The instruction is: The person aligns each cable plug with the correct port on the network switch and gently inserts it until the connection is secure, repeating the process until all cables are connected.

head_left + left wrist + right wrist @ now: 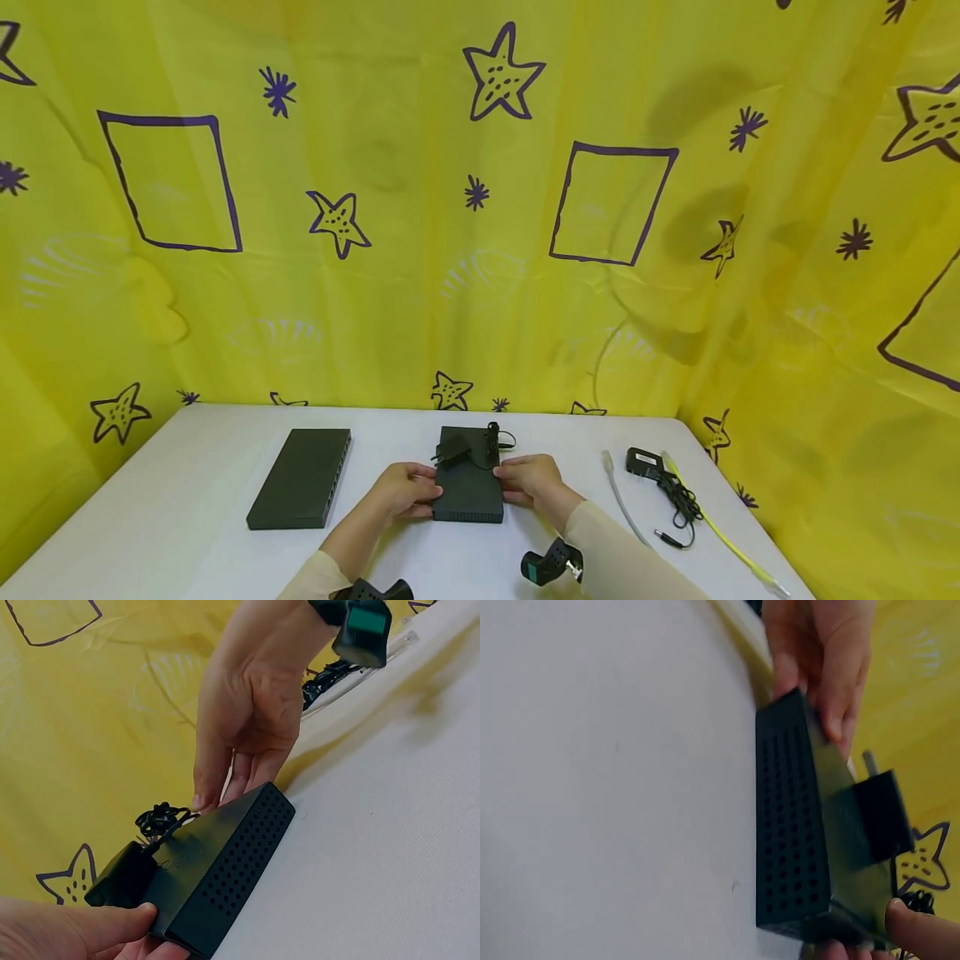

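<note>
Both hands hold a small black metal box (pixel 468 496) with a perforated side, perhaps a network switch, at the middle of the table. My left hand (pixel 405 490) grips its left edge, thumb on top and fingers beneath. My right hand (pixel 534 482) grips the right edge the same way. On top of the box lies a black power adapter (pixel 452 451) with its coiled cable (pixel 492 437). In the left wrist view the adapter (pixel 124 877) sits near my left thumb; the right wrist view shows its prong pointing outward.
A larger flat black box (pixel 300 479) lies on the white table (pixel 202 500) to the left. To the right are a grey network cable (pixel 621 496), another black power adapter (pixel 643 462) with a bundled cord, and a yellow cable (pixel 723 533). A yellow patterned curtain (pixel 405 317) surrounds the table.
</note>
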`<control>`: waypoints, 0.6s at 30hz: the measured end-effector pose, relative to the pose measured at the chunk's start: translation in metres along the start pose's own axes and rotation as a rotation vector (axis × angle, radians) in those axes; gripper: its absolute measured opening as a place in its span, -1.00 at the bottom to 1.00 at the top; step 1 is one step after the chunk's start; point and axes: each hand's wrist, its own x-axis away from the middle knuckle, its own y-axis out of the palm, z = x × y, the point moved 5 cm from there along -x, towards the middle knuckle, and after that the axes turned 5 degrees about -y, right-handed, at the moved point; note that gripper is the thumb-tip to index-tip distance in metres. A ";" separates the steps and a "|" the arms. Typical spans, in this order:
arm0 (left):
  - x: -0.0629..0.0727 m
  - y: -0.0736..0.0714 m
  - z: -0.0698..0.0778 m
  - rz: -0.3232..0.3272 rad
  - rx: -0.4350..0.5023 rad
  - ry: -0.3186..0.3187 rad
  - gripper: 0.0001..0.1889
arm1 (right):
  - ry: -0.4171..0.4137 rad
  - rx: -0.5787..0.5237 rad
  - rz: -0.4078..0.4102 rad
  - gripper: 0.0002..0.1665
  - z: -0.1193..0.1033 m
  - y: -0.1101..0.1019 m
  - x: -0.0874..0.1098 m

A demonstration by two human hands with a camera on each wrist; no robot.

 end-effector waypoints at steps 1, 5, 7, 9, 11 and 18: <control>0.000 0.001 0.000 -0.002 0.007 -0.001 -0.64 | -0.003 0.001 -0.004 -0.57 0.000 -0.001 0.003; -0.001 0.004 0.000 0.005 0.023 -0.003 -0.64 | -0.041 0.004 -0.043 -0.50 0.002 -0.001 0.017; -0.001 0.005 0.000 0.006 0.026 -0.002 -0.64 | -0.077 0.012 -0.055 -0.50 0.003 0.000 0.023; -0.003 0.006 0.000 -0.004 0.027 0.001 -0.64 | -0.106 0.024 -0.048 -0.52 0.005 0.000 0.027; -0.004 0.005 0.000 -0.027 0.024 -0.002 -0.64 | -0.132 0.035 -0.032 -0.53 0.005 0.000 0.029; -0.017 -0.020 0.011 -0.014 0.034 -0.009 -0.71 | -0.140 0.030 -0.037 -0.52 0.005 0.003 0.031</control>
